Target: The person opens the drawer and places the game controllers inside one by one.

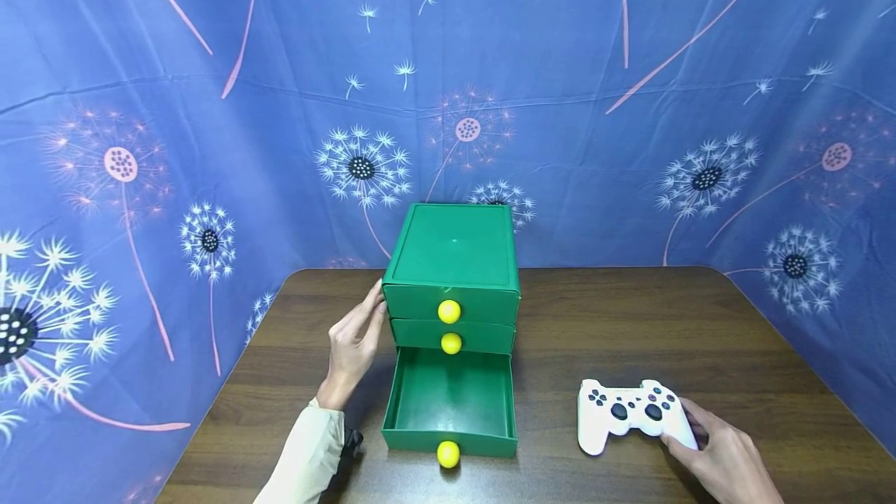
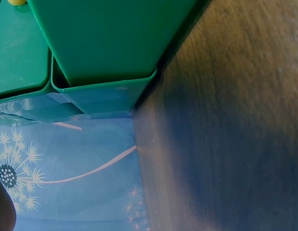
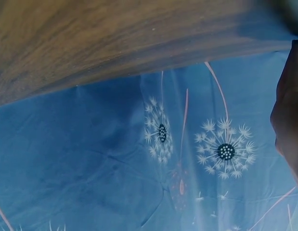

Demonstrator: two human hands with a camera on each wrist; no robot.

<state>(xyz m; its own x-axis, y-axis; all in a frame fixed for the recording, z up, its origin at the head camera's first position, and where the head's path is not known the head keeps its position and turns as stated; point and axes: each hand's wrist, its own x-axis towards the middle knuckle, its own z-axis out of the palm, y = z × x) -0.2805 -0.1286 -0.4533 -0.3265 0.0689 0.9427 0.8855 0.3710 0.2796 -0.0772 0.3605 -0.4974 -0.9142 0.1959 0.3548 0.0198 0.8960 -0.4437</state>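
Observation:
A green drawer cabinet with yellow ball knobs stands at the middle of the table. Its bottom drawer is pulled out and bare inside, while the upper two are closed. Against the cabinet's left side, near the top front corner, my left hand rests with fairly straight fingers. On the right, my right hand grips the right handle of a white game controller, thumb in front and fingers behind. The left wrist view shows the pulled-out drawer's side. Only part of the right hand enters the right wrist view.
The brown wooden table reaches back to a blue dandelion-print cloth, which also hangs along both sides. A small black object sits by the left sleeve, left of the open drawer.

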